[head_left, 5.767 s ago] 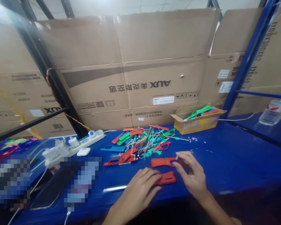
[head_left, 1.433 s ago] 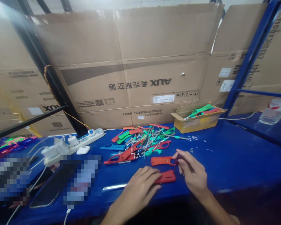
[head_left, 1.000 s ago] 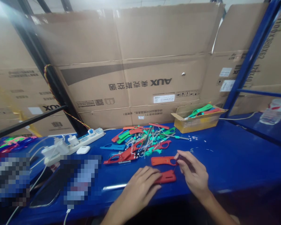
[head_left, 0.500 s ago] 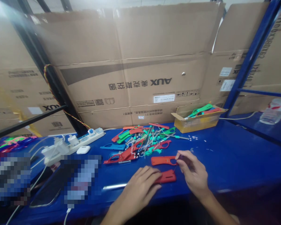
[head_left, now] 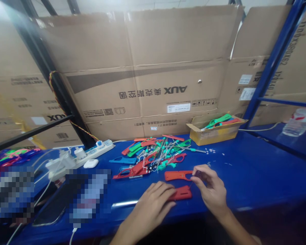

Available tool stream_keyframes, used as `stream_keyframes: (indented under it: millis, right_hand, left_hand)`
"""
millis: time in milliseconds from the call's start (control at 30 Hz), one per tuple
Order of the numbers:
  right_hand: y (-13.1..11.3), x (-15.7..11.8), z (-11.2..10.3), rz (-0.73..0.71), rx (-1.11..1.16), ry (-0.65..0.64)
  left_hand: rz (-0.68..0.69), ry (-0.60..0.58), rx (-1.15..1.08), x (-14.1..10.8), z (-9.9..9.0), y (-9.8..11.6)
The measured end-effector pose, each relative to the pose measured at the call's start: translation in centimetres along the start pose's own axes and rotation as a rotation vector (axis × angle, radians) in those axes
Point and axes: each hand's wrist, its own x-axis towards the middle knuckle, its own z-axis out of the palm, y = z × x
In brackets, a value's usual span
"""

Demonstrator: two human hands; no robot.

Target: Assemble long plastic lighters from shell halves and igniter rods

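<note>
My left hand (head_left: 155, 203) presses a red long-reach lighter (head_left: 183, 193) against the blue table, its fingers closed over the body. The lighter's metal tube (head_left: 124, 203) sticks out to the left from under that hand. In my right hand (head_left: 213, 189) a small screwdriver with a dark handle (head_left: 198, 174) is pinched between thumb and fingers. Its thin shaft slants down to the lighter's right end; I cannot tell whether the tip sits inside a hole. An orange lighter shell half (head_left: 177, 175) lies just behind the red lighter.
Behind is a heap of lighter shells, tubes and white wires (head_left: 153, 156). A small carton (head_left: 214, 134) holds assembled-looking lighters. At left lie a power strip (head_left: 84, 158), a white earphone case (head_left: 91, 163) and phones. A water bottle (head_left: 298, 120) stands far right; cardboard (head_left: 142, 44) walls the back.
The screwdriver handle in my right hand has turned and shifted slightly right and down. My left hand and the red lighter stay in place.
</note>
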Motion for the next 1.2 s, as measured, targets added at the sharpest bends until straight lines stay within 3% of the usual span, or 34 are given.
stream_keyframes:
  millis: [367,800,1033,1200]
  right_hand:
    - [-0.06,-0.02,0.2,-0.028,-0.047,0.014]
    - [-0.72,-0.06,-0.13,0.019,-0.047,-0.205]
    - [-0.16,-0.46,-0.15,0.018,-0.053,-0.182]
    - [-0.34,-0.4,-0.32,0.006,-0.061,-0.235]
  left_hand:
    - [0.0,-0.001,-0.003,0.2,-0.11,-0.04]
    - [0.003,0.015,0.013,0.07,0.06,-0.04]
    - [0.002,0.017,0.005,0.07,-0.05,-0.01]
    - [-0.001,0.006,0.008,0.08,-0.1,0.09]
